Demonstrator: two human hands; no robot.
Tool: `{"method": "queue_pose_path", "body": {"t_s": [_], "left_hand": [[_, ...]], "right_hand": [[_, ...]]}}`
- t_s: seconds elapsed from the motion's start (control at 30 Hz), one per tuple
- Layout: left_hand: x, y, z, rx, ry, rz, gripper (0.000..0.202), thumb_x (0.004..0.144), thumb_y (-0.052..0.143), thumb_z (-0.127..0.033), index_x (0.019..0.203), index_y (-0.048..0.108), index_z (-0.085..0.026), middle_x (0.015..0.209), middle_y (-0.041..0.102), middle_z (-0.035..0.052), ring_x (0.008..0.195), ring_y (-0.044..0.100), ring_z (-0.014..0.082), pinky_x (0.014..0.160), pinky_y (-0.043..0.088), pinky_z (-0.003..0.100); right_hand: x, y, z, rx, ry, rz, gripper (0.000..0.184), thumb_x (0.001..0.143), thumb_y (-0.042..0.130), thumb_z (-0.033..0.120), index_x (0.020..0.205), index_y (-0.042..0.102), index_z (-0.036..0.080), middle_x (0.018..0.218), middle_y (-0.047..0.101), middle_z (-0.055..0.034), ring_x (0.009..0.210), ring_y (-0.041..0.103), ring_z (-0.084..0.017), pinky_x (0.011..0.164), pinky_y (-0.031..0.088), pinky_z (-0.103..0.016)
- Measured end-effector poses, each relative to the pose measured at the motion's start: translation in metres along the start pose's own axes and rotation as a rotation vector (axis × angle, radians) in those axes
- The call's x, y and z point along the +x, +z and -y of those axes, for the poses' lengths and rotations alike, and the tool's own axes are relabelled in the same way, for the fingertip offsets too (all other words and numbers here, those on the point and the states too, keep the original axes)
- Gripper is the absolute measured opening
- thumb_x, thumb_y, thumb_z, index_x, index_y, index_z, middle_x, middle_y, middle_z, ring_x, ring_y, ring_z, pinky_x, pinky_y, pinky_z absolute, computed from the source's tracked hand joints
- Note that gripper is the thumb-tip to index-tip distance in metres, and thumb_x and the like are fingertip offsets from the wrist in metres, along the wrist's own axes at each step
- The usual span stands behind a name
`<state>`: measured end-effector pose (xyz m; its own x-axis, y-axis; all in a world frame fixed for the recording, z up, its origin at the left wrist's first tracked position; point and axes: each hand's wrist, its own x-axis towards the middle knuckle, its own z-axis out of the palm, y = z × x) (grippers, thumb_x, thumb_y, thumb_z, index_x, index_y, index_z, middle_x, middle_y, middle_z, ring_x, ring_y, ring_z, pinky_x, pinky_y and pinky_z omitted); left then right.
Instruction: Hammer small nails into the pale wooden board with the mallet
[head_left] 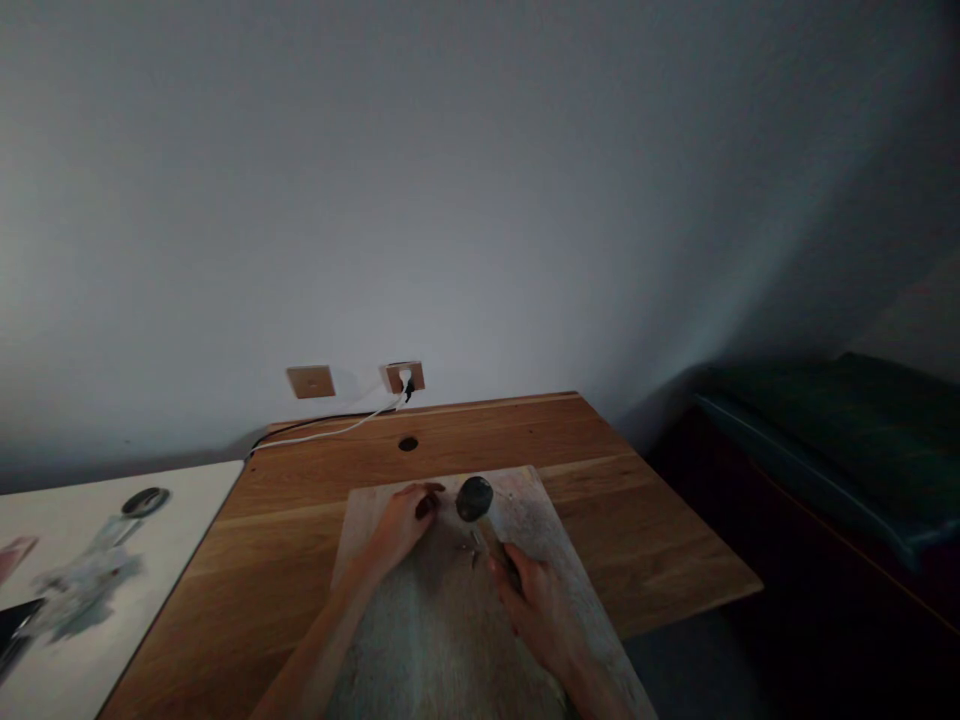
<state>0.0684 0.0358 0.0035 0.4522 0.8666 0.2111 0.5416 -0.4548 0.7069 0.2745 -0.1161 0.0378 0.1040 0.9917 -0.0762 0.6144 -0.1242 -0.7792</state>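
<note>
A pale wooden board (450, 640) lies on a brown wooden table (300, 500). My right hand (536, 605) is closed round the wooden handle of a hammer (475, 500), whose dark round head hangs over the far part of the board. My left hand (405, 520) rests on the board just left of the hammer head, fingers curled, pinching something small and dark that I cannot make out. Small bits lie on the board under the hammer handle.
A round cable hole (408, 443) sits near the table's back edge. A white cable (330, 430) runs to a wall socket (403, 377). A white surface with a grey printed picture (90, 580) adjoins on the left. Dark furniture (825, 450) stands at the right.
</note>
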Motion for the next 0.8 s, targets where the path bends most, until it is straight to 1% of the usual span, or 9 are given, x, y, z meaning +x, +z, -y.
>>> {"method": "queue_pose_path", "body": {"t_s": [0.1,0.2,0.3,0.47,0.6,0.67,0.73,0.8], "left_hand": [[0.000,0.001,0.001,-0.049,-0.028,-0.008,0.048,0.075,0.056,0.001,0.117,0.068,-0.019,0.099,0.076,0.0048,0.089,0.071,0.0189,0.085,0.053,0.030],[0.000,0.001,0.002,-0.032,-0.023,-0.040,0.050,0.072,0.055,0.003,0.115,0.069,-0.019,0.101,0.075,0.0066,0.089,0.070,0.0198,0.083,0.052,0.030],[0.000,0.001,0.003,-0.012,-0.045,-0.048,0.047,0.071,0.056,0.001,0.112,0.069,-0.017,0.098,0.076,0.0079,0.088,0.070,0.0211,0.080,0.052,0.031],[-0.001,-0.001,-0.001,-0.016,-0.081,-0.015,0.049,0.070,0.055,0.000,0.114,0.069,-0.019,0.090,0.076,0.0043,0.081,0.070,0.0196,0.076,0.052,0.028],[-0.001,-0.003,-0.006,-0.042,-0.065,-0.010,0.055,0.069,0.054,0.001,0.119,0.066,-0.019,0.092,0.076,0.0045,0.083,0.070,0.0200,0.077,0.052,0.029],[-0.001,-0.003,-0.007,-0.038,-0.069,-0.010,0.056,0.069,0.053,0.003,0.119,0.066,-0.019,0.092,0.076,0.0051,0.083,0.070,0.0202,0.078,0.052,0.029],[-0.002,-0.002,-0.007,-0.014,-0.066,-0.018,0.054,0.071,0.052,0.003,0.118,0.065,-0.019,0.093,0.074,0.0055,0.086,0.069,0.0203,0.082,0.052,0.031],[-0.005,-0.002,-0.008,0.035,-0.035,-0.047,0.050,0.072,0.054,0.002,0.116,0.064,-0.019,0.099,0.072,0.0064,0.093,0.068,0.0213,0.088,0.052,0.033]], "right_hand": [[0.011,0.002,0.015,0.014,-0.083,0.007,0.029,0.099,0.041,0.036,0.088,0.062,0.020,0.066,0.066,-0.0022,0.055,0.062,-0.017,0.053,0.037,-0.026],[0.020,0.009,0.025,-0.015,-0.128,-0.005,0.026,0.099,0.042,0.033,0.091,0.062,0.019,0.070,0.068,-0.0036,0.061,0.064,-0.018,0.057,0.037,-0.026],[0.025,0.018,0.028,-0.093,-0.116,-0.016,0.025,0.098,0.043,0.031,0.092,0.063,0.019,0.073,0.069,-0.0050,0.067,0.067,-0.019,0.059,0.038,-0.027],[0.025,0.023,0.026,-0.103,-0.079,-0.034,0.028,0.099,0.041,0.033,0.098,0.065,0.019,0.073,0.071,-0.0052,0.068,0.068,-0.020,0.059,0.040,-0.027],[0.024,0.021,0.027,-0.164,-0.074,-0.022,0.026,0.099,0.044,0.032,0.101,0.066,0.019,0.082,0.074,-0.0074,0.076,0.070,-0.022,0.063,0.042,-0.027],[0.024,0.022,0.026,-0.165,-0.085,-0.012,0.026,0.099,0.044,0.032,0.100,0.066,0.018,0.082,0.074,-0.0078,0.075,0.071,-0.021,0.063,0.041,-0.026],[0.023,0.022,0.024,-0.140,-0.099,-0.012,0.026,0.099,0.044,0.031,0.099,0.066,0.018,0.079,0.074,-0.0076,0.073,0.070,-0.021,0.062,0.040,-0.026],[0.021,0.021,0.020,-0.108,-0.099,-0.017,0.026,0.098,0.044,0.032,0.097,0.066,0.018,0.078,0.073,-0.0071,0.072,0.070,-0.021,0.062,0.041,-0.026]]}}
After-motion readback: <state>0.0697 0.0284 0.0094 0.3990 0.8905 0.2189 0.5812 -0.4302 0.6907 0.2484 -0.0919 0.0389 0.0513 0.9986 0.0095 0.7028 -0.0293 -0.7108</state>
